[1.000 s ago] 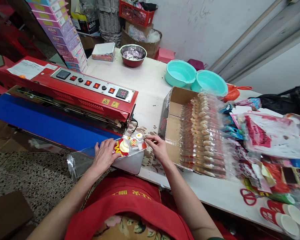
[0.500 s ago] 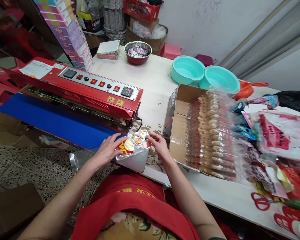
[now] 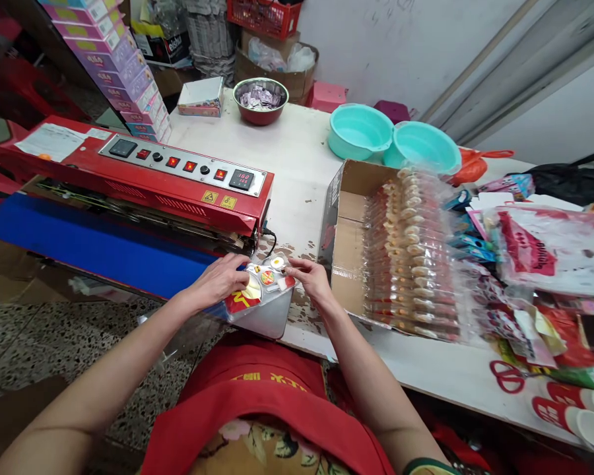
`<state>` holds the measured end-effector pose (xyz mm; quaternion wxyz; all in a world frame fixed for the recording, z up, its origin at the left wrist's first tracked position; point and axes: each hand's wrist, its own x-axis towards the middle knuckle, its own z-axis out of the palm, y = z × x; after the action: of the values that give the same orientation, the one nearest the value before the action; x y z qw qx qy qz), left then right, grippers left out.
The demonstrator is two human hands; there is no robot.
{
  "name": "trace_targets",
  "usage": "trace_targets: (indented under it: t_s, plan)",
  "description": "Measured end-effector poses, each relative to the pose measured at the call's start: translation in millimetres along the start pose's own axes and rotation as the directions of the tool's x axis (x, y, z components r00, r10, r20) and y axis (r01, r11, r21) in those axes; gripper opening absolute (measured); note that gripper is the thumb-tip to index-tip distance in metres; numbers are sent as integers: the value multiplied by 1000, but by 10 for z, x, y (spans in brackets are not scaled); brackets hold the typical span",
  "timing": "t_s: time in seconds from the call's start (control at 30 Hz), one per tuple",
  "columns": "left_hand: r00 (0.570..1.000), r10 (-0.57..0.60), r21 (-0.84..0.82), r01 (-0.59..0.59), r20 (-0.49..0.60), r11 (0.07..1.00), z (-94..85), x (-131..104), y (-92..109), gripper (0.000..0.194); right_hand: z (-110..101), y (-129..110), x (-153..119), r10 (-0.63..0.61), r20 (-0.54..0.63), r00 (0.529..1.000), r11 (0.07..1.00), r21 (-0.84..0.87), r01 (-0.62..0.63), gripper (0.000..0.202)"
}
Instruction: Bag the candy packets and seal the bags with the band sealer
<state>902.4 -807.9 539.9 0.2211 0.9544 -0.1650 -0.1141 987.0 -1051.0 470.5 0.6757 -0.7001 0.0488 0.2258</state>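
A clear plastic package [image 3: 261,290] with a red-and-yellow piece and small food-shaped pieces, one like a fried egg, lies over a grey metal plate [image 3: 272,318] at the table's front edge. My left hand [image 3: 222,282] rests on its left part, with curled fingers over the red-and-yellow piece. At the package's right edge, my right hand [image 3: 309,277] pinches the plastic beside the egg piece. Just behind my left hand is the end of the blue belt [image 3: 99,244] of a red sealing machine [image 3: 178,185].
An open carton [image 3: 351,264] holds a row of similar packages on the right. Behind it stand two turquoise basins [image 3: 360,128]. Bagged goods [image 3: 539,251], red scissors [image 3: 507,377] and paper cups [image 3: 569,415] lie far right. A metal bowl [image 3: 260,100] sits at the back.
My left hand has slid further over the package, its fingers now more curled. My right hand keeps its hold at the right edge. The whole view has shifted slightly.
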Motion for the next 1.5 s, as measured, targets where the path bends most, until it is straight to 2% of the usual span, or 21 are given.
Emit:
trace_targets:
  t_s: [0.17, 0.33, 0.47, 0.57, 0.63, 0.73, 0.83, 0.93, 1.0, 1.1, 1.17, 1.2, 1.23, 1.3, 1.37, 1.4, 1.43, 1.5]
  plan:
    - [997, 18, 82, -11, -77, 997, 40, 170, 123, 16, 37, 15, -49, -37, 21, 999, 999, 0, 37, 49]
    - [993, 41, 106, -29, -114, 994, 90, 352, 252, 18, 81, -18, -89, 20, 26, 999, 999, 40, -21, 48]
    - [990, 42, 93, -30, -132, 995, 128, 390, 289, 17, 95, -59, -85, 53, -23, 998, 997, 55, -51, 54]
    - [987, 33, 55, -24, -159, 998, 135, 376, 289, 16, 80, -26, -73, 36, -9, 999, 998, 45, -36, 55]
    - [985, 32, 29, -27, -167, 999, 130, 370, 289, 15, 63, 12, -76, -24, 0, 1000, 1000, 1, 24, 54]
    - [984, 31, 18, -28, -175, 999, 118, 387, 302, 14, 53, 29, -115, -200, 27, 979, 972, -117, 202, 46]
    - [973, 5, 24, 1, -231, 1000, 103, 437, 339, 12, 86, -35, -197, -333, 156, 930, 899, -245, 363, 33]
    - [952, -37, -1, 39, -305, 999, 80, 493, 401, 13, 143, -128, -275, -347, 329, 878, 837, -313, 449, 25]
    - [942, -77, -56, 62, -327, 997, 74, 512, 432, 13, 168, -171, -303, -322, 373, 870, 848, -295, 440, 23]
    - [912, -155, -231, 69, -379, 970, 118, 491, 418, 11, 168, -209, -316, -201, 325, 924, 949, -170, 266, 23]
    - [861, -313, -430, 125, -401, 894, 181, 452, 360, 14, 163, -230, -321, -81, 318, 945, 992, -70, 109, 27]
    - [825, -428, -552, 176, -369, 815, 215, 429, 322, 23, 165, -239, -323, -37, 322, 946, 998, -32, 50, 28]
    - [788, -543, -680, 230, -290, 696, 246, 407, 281, 32, 173, -247, -324, -11, 316, 949, 1000, -2, 12, 28]
    - [727, -686, -884, 308, -21, 353, 289, 376, 208, 40, 201, -255, -313, 4, 266, 964, 999, 41, -15, 29]
    - [694, -686, -952, 307, 218, 9, 302, 366, 162, 33, 241, -252, -283, 17, 195, 981, 998, 62, -30, 29]
    - [683, -675, -952, 290, 281, -103, 300, 369, 151, 29, 262, -249, -262, 30, 161, 986, 997, 66, -41, 30]
    - [667, -678, -949, 266, 309, -170, 294, 376, 147, 27, 282, -247, -239, 43, 133, 990, 997, 66, -52, 30]
    - [634, -713, -954, 216, 300, -208, 282, 397, 152, 25, 315, -248, -193, 59, 93, 994, 996, 60, -65, 32]
